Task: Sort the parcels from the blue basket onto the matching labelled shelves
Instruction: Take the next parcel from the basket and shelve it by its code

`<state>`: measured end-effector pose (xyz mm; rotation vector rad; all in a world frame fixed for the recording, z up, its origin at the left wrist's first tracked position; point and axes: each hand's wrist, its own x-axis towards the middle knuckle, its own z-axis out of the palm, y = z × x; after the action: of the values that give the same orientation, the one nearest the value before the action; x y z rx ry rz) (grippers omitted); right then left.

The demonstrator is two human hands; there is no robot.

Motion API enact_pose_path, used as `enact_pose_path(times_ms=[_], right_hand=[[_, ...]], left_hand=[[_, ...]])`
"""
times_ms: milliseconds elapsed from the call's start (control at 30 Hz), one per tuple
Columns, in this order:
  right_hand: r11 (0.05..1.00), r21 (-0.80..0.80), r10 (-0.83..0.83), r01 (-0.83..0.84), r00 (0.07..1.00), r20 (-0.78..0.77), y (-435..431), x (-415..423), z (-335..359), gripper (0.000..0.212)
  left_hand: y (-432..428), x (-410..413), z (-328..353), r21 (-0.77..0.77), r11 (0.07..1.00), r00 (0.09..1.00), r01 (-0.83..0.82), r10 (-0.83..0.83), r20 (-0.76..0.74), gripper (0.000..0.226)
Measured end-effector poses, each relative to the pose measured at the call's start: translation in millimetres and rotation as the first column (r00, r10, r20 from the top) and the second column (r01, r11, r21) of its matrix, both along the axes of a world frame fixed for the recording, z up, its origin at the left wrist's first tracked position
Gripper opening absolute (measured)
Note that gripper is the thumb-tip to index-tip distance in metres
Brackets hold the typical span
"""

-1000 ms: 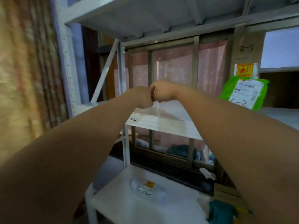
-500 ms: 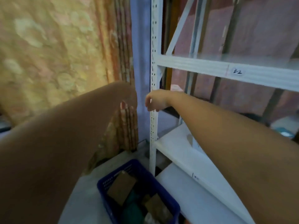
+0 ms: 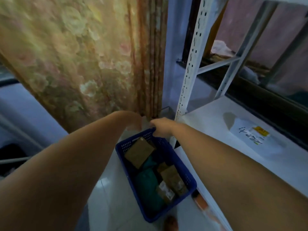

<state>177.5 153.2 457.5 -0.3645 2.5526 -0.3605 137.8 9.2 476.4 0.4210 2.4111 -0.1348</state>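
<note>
The blue basket (image 3: 128,145) sits on the glossy pale tiled floor (image 3: 106,197), just beside the foot of the white metal shelving, and it is a rectangular plastic tub with small perforations in its walls and a slot handle cut into the far end. Inside it, a flat brown cardboard parcel (image 3: 139,152) leans tilted at the far end, soft teal plastic mailers (image 3: 146,182) fill the middle and the left side, and smaller brown cardboard parcels (image 3: 171,175) are stacked along the right wall. One brown parcel (image 3: 165,190) near the close end carries a white printed label. Your right hand (image 3: 160,126) is at the far rim of the basket with the fingers bent down towards the edge; whether they grip the rim or only touch it cannot be told. Your left hand (image 3: 139,121) hangs just beside it, above the far corner, blurred and turned away, so you cannot tell how its fingers lie. To the right, the smooth white shelf (image 3: 208,130) holds one flat white plastic mailer (image 3: 255,135) with dark handwritten marks and a yellow sticker on it; the writing is too blurred to read. A white upright post (image 3: 190,67), punched with rows of slots, rises from the shelf's corner, and a heavy floral curtain (image 3: 75,55) in gold and pink hangs in folds behind the basket
</note>
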Motion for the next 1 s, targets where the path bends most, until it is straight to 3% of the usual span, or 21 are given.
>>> enact_pose_path(times_ms=[100, 200, 367, 467, 567, 733, 900, 1000], right_hand=[[0.993, -0.051, -0.104, 0.110, 0.988, 0.113, 25, -26, -46, 0.031], [0.966, -0.127, -0.196, 0.224, 0.959, 0.206, 37, -48, -95, 0.031], [0.933, -0.170, -0.254, 0.318, 0.915, 0.314, 31, -85, -168, 0.039], [0.921, -0.149, -0.277, 0.359, 0.874, 0.399, 19, -101, -209, 0.046], [0.858, -0.159, -0.380, 0.489, 0.810, 0.446, 1, -128, -253, 0.042], [0.779, -0.089, -0.499, 0.621, 0.699, 0.512, -40, -177, -347, 0.043], [0.706, 0.000, -0.600, 0.708, 0.599, 0.530, -73, -222, -447, 0.046], [0.723, 0.055, -0.599, 0.689, 0.586, 0.546, -84, -227, -496, 0.049]], left_hand=[[7, -26, -60, -0.085, 0.994, 0.996, 0.074, -0.069, 0.065, 0.028], [16, -48, -119, -0.098, 0.994, 0.991, 0.042, -0.029, 0.127, 0.036], [12, -75, -196, -0.017, 0.972, 0.971, -0.236, 0.236, 0.027, 0.044], [0, -92, -249, 0.077, 0.879, 0.882, -0.471, 0.465, 0.082, 0.042], [-15, -110, -302, 0.202, 0.812, 0.835, -0.547, 0.545, 0.071, 0.037], [-46, -141, -409, 0.107, 0.823, 0.818, -0.559, 0.525, 0.235, 0.041], [-81, -197, -507, 0.105, 0.915, 0.882, -0.389, 0.337, 0.329, 0.044], [-94, -226, -553, 0.129, 0.909, 0.871, -0.397, 0.329, 0.364, 0.047]])
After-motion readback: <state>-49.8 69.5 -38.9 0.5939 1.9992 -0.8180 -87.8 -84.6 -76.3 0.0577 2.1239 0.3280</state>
